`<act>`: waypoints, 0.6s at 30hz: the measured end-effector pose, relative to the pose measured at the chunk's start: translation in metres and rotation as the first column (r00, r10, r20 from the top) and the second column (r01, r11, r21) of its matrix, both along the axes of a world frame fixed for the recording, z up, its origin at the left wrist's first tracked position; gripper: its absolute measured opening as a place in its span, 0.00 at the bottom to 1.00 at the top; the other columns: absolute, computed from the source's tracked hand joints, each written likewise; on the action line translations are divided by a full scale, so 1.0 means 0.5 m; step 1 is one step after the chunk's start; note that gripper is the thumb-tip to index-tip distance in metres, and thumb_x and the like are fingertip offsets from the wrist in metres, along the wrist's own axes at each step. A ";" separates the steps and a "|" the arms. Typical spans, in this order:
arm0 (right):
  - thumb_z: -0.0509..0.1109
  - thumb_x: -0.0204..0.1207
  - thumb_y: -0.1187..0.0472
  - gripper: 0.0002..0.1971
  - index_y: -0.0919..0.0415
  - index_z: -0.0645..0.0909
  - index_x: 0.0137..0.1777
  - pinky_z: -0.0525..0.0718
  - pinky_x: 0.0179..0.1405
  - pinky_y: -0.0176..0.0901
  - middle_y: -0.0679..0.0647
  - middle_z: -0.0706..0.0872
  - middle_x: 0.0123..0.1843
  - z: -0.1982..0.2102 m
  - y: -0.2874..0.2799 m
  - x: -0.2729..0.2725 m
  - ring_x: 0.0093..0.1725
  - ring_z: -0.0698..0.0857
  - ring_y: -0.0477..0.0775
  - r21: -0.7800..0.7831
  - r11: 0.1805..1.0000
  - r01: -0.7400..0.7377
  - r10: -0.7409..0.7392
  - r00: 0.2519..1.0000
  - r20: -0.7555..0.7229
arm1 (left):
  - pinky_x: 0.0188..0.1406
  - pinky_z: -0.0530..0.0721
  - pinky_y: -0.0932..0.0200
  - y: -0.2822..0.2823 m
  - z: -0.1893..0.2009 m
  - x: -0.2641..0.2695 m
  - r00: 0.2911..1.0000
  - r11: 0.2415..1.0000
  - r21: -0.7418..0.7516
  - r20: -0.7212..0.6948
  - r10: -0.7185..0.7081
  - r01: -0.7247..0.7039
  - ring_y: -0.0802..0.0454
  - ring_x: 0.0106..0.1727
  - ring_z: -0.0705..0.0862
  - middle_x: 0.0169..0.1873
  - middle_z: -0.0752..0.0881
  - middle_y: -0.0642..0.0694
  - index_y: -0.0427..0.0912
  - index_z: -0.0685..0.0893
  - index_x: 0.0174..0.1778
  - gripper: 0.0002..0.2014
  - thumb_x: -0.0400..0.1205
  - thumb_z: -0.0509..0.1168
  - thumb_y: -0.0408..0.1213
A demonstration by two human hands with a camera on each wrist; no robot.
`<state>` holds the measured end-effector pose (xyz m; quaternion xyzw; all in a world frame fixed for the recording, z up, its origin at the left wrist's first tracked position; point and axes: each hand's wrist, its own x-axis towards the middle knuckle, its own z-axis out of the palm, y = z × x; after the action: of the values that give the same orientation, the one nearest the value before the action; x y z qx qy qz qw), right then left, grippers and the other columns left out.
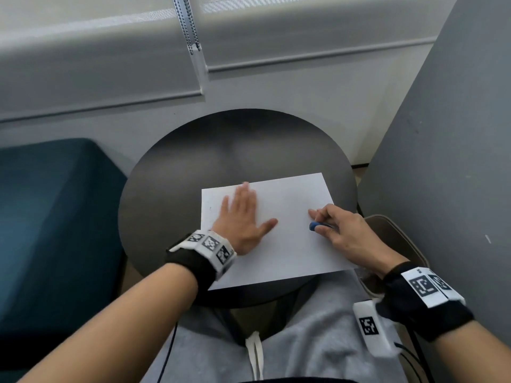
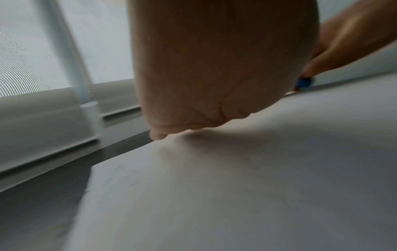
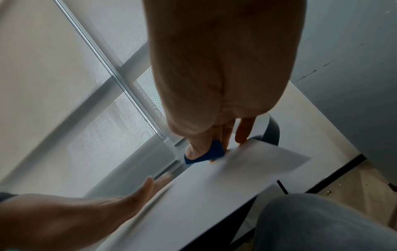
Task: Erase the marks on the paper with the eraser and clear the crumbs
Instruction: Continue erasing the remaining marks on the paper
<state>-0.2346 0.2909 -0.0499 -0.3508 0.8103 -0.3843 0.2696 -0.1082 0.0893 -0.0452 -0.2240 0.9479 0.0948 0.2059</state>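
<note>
Paper (image 1: 282, 233): a white sheet lies flat on the near half of a round dark table (image 1: 177, 172), its near edge reaching the table's near rim, just above the person's lap. The sheet is turned slightly, so its far right corner sits highest in the head view.

The left hand (image 1: 243, 217) lies palm down on the left part of the sheet, fingers straight and spread, thumb pointing right. It holds nothing. It is probably there either to pin the sheet so it does not slide or crease, or to sweep crumbs off; the fingertips are blurred in the head view, so which cannot be told.

The right hand (image 1: 340, 230) rests on the right part of the sheet, well apart from the left. Its thumb and fingers are curled round a small blue eraser (image 1: 318, 225), pinching it so that only the blue tip shows. In the right wrist view the eraser (image 3: 211, 152) is tilted with its lower corner at or just above the sheet; contact cannot be confirmed. Such a low, close pinch would let the person press hard and steer short strokes.

A few faint specks show near the sheet's left edge. Whether they are marks or crumbs is too small to tell. The rest of the sheet looks blank, so the erasing seems largely done.
</note>
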 end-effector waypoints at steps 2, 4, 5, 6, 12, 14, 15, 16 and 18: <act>0.69 0.79 0.66 0.08 0.53 0.75 0.43 0.72 0.55 0.14 0.51 0.84 0.68 -0.001 0.000 0.002 0.69 0.79 0.37 -0.003 1.000 0.004 -0.004 1.000 -0.007 | 0.83 0.31 0.44 0.066 -0.003 -0.006 0.970 0.970 0.018 -0.019 -0.240 0.241 0.46 0.85 0.29 0.84 0.29 0.42 0.39 0.34 0.86 0.45 0.81 0.31 0.68; 0.70 0.78 0.66 0.07 0.53 0.76 0.43 0.72 0.55 0.13 0.50 0.86 0.66 -0.001 0.000 0.001 0.66 0.78 0.33 -0.012 1.000 0.003 -0.004 1.000 -0.024 | 0.83 0.31 0.44 0.115 -0.014 -0.008 0.916 0.916 0.014 0.014 -0.401 0.401 0.46 0.85 0.30 0.85 0.31 0.42 0.40 0.34 0.86 0.51 0.72 0.21 0.73; 0.70 0.78 0.65 0.08 0.52 0.76 0.43 0.71 0.56 0.13 0.50 0.86 0.66 0.001 0.001 0.001 0.66 0.78 0.31 -0.015 1.000 0.000 0.000 1.000 -0.029 | 0.83 0.32 0.43 0.125 -0.019 -0.007 0.900 0.900 0.001 0.033 -0.435 0.435 0.47 0.85 0.31 0.85 0.31 0.43 0.41 0.34 0.86 0.51 0.72 0.20 0.73; 0.70 0.78 0.65 0.08 0.52 0.76 0.43 0.72 0.57 0.14 0.49 0.86 0.66 0.002 0.001 0.001 0.66 0.78 0.31 -0.017 1.000 -0.004 0.004 1.000 -0.025 | 0.83 0.32 0.42 0.123 -0.022 -0.006 0.897 0.898 -0.012 0.039 -0.439 0.440 0.47 0.85 0.31 0.85 0.31 0.44 0.42 0.34 0.86 0.48 0.74 0.22 0.70; 0.69 0.80 0.63 0.06 0.51 0.76 0.45 0.73 0.65 0.31 0.47 0.81 0.71 0.004 0.001 0.001 0.70 0.77 0.36 0.014 1.000 -0.023 0.023 1.000 0.012 | 0.83 0.30 0.42 -0.019 -0.002 0.008 0.992 1.000 -0.005 0.126 -0.004 0.005 0.50 0.84 0.27 0.83 0.26 0.44 0.39 0.29 0.84 0.41 0.87 0.38 0.63; 0.69 0.79 0.62 0.06 0.51 0.76 0.46 0.73 0.63 0.28 0.47 0.81 0.72 0.004 0.001 0.000 0.70 0.76 0.36 0.016 1.000 -0.025 0.025 1.000 0.002 | 0.83 0.31 0.42 -0.059 0.007 0.019 0.983 0.993 -0.048 0.143 0.116 -0.110 0.48 0.84 0.27 0.83 0.27 0.42 0.36 0.30 0.84 0.42 0.87 0.38 0.64; 0.69 0.79 0.62 0.05 0.51 0.76 0.46 0.72 0.62 0.25 0.47 0.81 0.72 0.004 0.001 0.001 0.70 0.76 0.35 0.019 1.000 -0.024 0.024 1.000 -0.007 | 0.83 0.32 0.41 -0.068 0.009 0.024 0.984 0.991 -0.060 0.126 0.128 -0.121 0.46 0.84 0.28 0.84 0.27 0.41 0.35 0.30 0.84 0.42 0.87 0.39 0.63; 0.69 0.79 0.62 0.05 0.52 0.76 0.46 0.72 0.61 0.24 0.47 0.81 0.71 0.003 0.001 0.002 0.69 0.76 0.33 0.025 0.999 -0.023 0.023 1.000 -0.016 | 0.83 0.33 0.41 -0.069 0.012 0.026 0.990 0.994 -0.053 0.096 0.105 -0.101 0.46 0.84 0.28 0.84 0.27 0.41 0.35 0.30 0.84 0.42 0.87 0.40 0.63; 0.70 0.79 0.62 0.05 0.52 0.76 0.47 0.72 0.61 0.25 0.47 0.81 0.71 0.000 0.000 0.004 0.68 0.75 0.32 0.030 0.999 -0.017 0.018 0.999 -0.033 | 0.84 0.35 0.40 -0.057 0.017 0.022 0.999 0.999 0.029 0.035 0.021 -0.022 0.46 0.84 0.27 0.83 0.26 0.42 0.40 0.29 0.84 0.44 0.87 0.46 0.63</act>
<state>-0.2326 0.2909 -0.0498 -0.3602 0.8173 -0.3637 0.2645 -0.0974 0.0607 -0.0369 -0.2327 0.9402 0.1068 0.2248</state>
